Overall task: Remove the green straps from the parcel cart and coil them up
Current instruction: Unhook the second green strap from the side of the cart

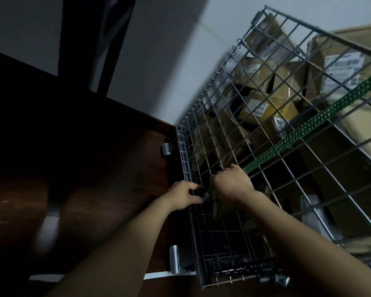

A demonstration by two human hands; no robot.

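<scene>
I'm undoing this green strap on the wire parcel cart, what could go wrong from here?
1. The green strap looks taut across the cart mesh; released at the end your right hand grips, it may whip back.
2. Your left hand has fingers against the wires, so they could get pinched.

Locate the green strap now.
Head view, right side: the green strap runs diagonally across the wire cart, from the right hand up to the picture's right edge.

The left hand (pixel 184 195) and the right hand (pixel 231 185) are seen bare — the forearms behind them are likewise uncovered, slim and smooth, as far back as can be seen.
</scene>
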